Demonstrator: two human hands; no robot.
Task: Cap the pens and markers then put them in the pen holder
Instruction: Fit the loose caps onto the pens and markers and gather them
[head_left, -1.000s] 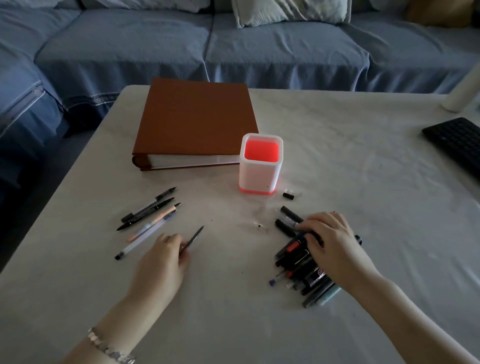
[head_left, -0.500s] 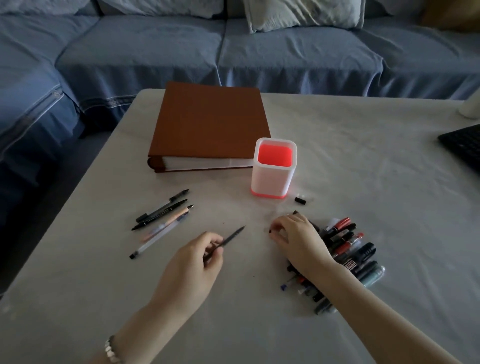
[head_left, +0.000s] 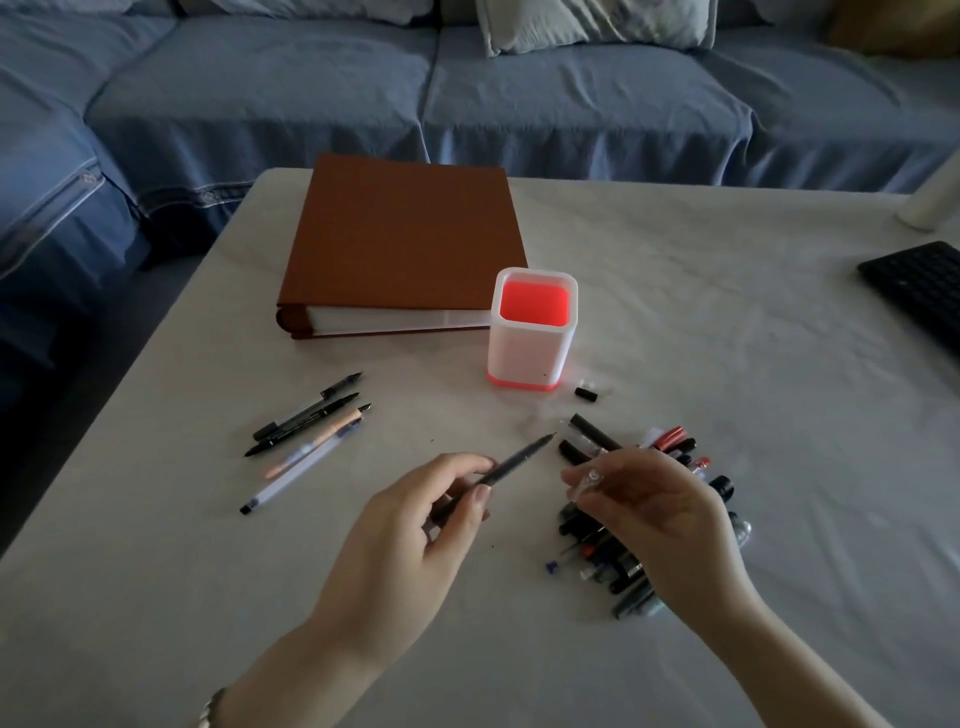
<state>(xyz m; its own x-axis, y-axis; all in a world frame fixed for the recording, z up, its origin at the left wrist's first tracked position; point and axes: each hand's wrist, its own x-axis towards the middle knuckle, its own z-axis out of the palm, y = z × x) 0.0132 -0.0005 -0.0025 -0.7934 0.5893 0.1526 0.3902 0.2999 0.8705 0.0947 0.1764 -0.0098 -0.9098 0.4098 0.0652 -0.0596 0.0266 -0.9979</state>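
My left hand (head_left: 415, 535) holds a thin dark uncapped pen (head_left: 514, 462), its tip pointing up and to the right. My right hand (head_left: 660, 519) pinches a small clear cap (head_left: 587, 480) a short way right of the pen's tip. Under and behind the right hand lies a pile of pens and markers (head_left: 613, 556). Several uncapped pens (head_left: 306, 431) lie side by side at the left. The white pen holder (head_left: 530, 348) with its red inside stands upright behind the hands. A small black cap (head_left: 585, 394) lies by the holder's right base.
A thick brown binder (head_left: 400, 239) lies behind and to the left of the holder. A black keyboard (head_left: 919, 291) sits at the table's right edge, with a white cylinder (head_left: 935, 197) behind it. A blue sofa (head_left: 467, 93) runs along the far side and left.
My right hand left the pile, picked a clear cap off the table and lifted it. My left hand raised the dark pen and brought it rightward toward the cap.
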